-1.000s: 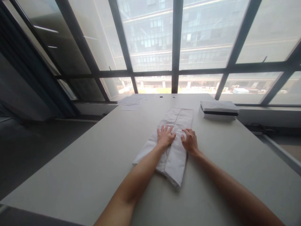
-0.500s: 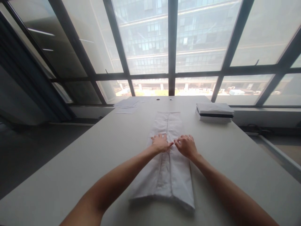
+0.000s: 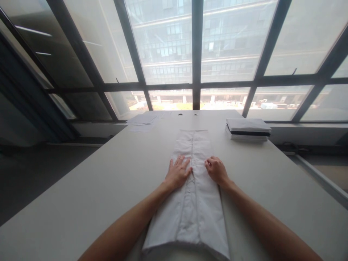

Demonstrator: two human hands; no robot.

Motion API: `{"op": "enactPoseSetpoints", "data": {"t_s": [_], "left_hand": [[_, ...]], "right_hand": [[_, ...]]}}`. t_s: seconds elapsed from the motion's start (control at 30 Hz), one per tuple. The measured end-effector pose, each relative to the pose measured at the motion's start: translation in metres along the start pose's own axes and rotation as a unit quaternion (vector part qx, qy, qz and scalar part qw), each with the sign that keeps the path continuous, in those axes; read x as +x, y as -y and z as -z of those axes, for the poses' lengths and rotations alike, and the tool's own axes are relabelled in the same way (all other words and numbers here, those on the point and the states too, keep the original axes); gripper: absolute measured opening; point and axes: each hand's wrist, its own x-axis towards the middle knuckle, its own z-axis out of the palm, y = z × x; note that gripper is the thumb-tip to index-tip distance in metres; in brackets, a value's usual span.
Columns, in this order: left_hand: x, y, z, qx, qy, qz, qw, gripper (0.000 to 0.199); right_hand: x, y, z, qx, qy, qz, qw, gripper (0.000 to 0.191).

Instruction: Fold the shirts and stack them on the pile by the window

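Observation:
A long, folded piece of white fabric [image 3: 191, 206], perhaps a garment, lies lengthwise in front of me with seams and creases down its middle. My left hand [image 3: 178, 172] rests on its left half, palm down and fingers spread, the thumb near the central seam. At the right edge of the fabric is my right hand [image 3: 216, 169], its fingers curled closed. Whether they pinch the fabric is hidden. The near end of the fabric lifts a little from the table and bows in a curve.
The white table [image 3: 108, 188] runs away from me to large framed windows. A stack of folded white fabric with a dark layer [image 3: 248, 129] lies at the back right. Loose white paper sheets [image 3: 143, 121] lie at the back left. A dark curtain [image 3: 29, 90] hangs left.
My left hand has shifted left off the central seam, and its fingers now point forward. My right hand has moved slightly right, its fingers more curled. The fabric's near end reaches closer to me.

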Motion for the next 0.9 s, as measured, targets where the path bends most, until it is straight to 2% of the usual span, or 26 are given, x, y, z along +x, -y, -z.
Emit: {"op": "enactPoseSetpoints", "data": {"t_s": [0.47,0.9], "left_hand": [[0.001,-0.0037,0.0076,-0.007,0.016,0.006,1.0,0.054],[0.0014,-0.0008,0.004,-0.006,0.006,0.003,1.0,0.054]], "right_hand": [[-0.0006,-0.0056,-0.0033,0.054,-0.001,-0.006,0.999,0.022],[0.0001,-0.0058,-0.0036,0.066,0.003,-0.015,0.998,0.021]]}}
